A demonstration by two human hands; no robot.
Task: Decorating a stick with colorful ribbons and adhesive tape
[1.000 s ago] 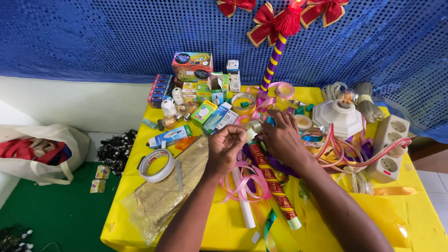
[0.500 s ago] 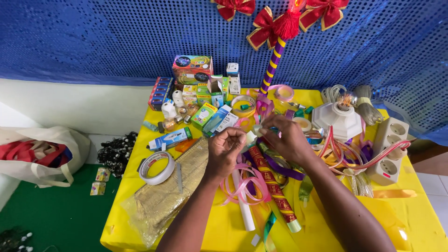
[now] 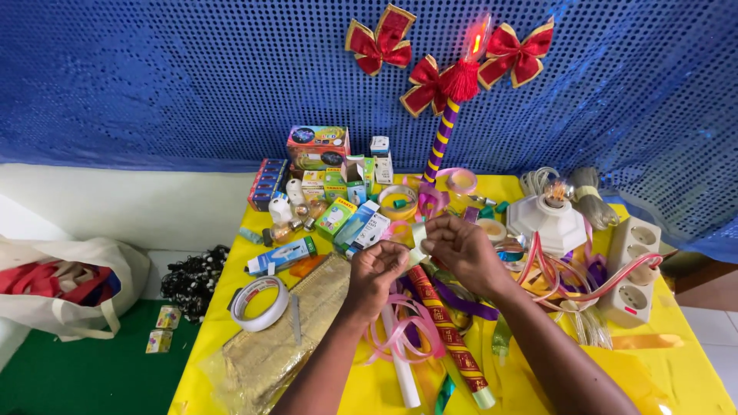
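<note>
While my left hand (image 3: 374, 270) and right hand (image 3: 460, 247) pinch a pale strip of tape (image 3: 417, 244) between them, pink ribbon (image 3: 406, 329) curls on the yellow surface (image 3: 661, 376) below.

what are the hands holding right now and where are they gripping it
Both hands pinch one short pale strip, likely ribbon or tape: the right hand grips its upper end with fingertips, the left hand its lower end. What it is exactly cannot be told.

The yellow surface (image 3: 676, 376) carries a white tape roll (image 3: 259, 303) near its left edge, a gold glitter sheet (image 3: 286, 338) beside it, small boxes (image 3: 336, 217) at the back, pink ribbons (image 3: 403, 327), a red-gold tube (image 3: 447, 333) and white power sockets (image 3: 634, 269) at the right.
</note>
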